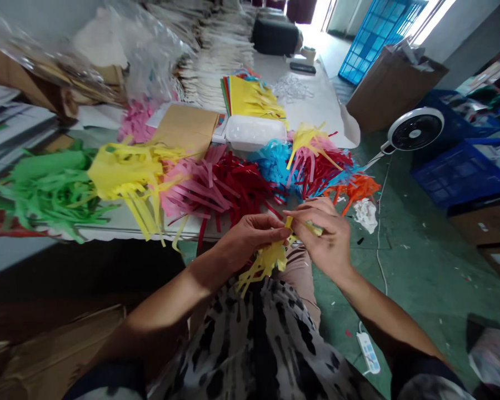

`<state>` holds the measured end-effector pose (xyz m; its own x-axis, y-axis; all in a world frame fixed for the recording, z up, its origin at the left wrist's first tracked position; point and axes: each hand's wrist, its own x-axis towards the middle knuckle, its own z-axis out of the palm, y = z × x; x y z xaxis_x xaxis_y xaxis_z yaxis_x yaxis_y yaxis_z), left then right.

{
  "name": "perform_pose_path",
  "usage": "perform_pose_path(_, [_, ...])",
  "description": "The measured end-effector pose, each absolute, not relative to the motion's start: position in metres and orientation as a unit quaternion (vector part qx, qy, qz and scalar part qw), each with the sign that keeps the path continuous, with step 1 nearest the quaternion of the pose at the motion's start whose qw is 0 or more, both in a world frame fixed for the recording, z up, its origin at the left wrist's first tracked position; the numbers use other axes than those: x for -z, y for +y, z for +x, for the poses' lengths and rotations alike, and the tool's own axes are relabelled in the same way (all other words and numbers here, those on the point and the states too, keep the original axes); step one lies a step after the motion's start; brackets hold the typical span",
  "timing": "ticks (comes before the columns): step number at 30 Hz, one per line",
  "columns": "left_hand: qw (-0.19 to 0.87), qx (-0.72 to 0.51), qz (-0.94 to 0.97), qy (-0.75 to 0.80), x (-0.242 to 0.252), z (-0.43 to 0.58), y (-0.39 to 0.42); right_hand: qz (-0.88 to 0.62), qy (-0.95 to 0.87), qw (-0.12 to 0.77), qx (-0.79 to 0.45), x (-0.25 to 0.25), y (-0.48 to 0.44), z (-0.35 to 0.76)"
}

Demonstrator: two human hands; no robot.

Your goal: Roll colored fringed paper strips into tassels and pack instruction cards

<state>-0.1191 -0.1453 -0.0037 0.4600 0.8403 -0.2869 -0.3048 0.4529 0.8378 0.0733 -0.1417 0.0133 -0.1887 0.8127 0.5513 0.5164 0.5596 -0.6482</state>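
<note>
Over my lap, just off the table's front edge, both hands pinch a yellow fringed tissue paper (pixel 269 261). My left hand (pixel 254 236) is closed with thumb and fingertips on its upper end, and the cut strips hang below. My right hand (pixel 325 230) grips the same paper from the other side, with a bit of yellow showing by its palm. Beyond them on the table lie fringed papers in green (pixel 52 186), yellow (pixel 127 169), pink (pixel 195 183), dark red (pixel 245 180), blue (pixel 277 158) and orange (pixel 360 189).
A white tray (pixel 256 130) and a stack of yellow fringed sheets (pixel 254 97) stand farther back. On the right are a white fan (pixel 415 133), blue crates (pixel 466 172) and a power strip (pixel 369 353) with its cord on the green floor. A brown envelope (pixel 185 128) lies left of the tray.
</note>
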Motion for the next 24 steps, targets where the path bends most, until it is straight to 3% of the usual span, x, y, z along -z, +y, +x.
perform_pose_path(4, [0.676,-0.493,0.424,0.347,0.002,-0.117,-0.136,-0.423,-0.654,0.495,-0.386,-0.012,-0.129,0.061])
perform_pose_path(10, [0.684,-0.480,0.394,0.383,-0.009,-0.121,-0.139,-0.371,-0.674,0.423,-0.479,-0.018,-0.115,0.065])
perform_pose_path(19, [0.650,-0.549,0.369,0.375,0.004,-0.126,-0.139,-0.358,-0.744,0.450,-0.341,-0.026,-0.114,0.046])
perform_pose_path(24, [0.606,-0.593,0.359,0.390,0.010,-0.145,-0.136,-0.345,-0.781,0.436,-0.285,-0.031,-0.051,0.034])
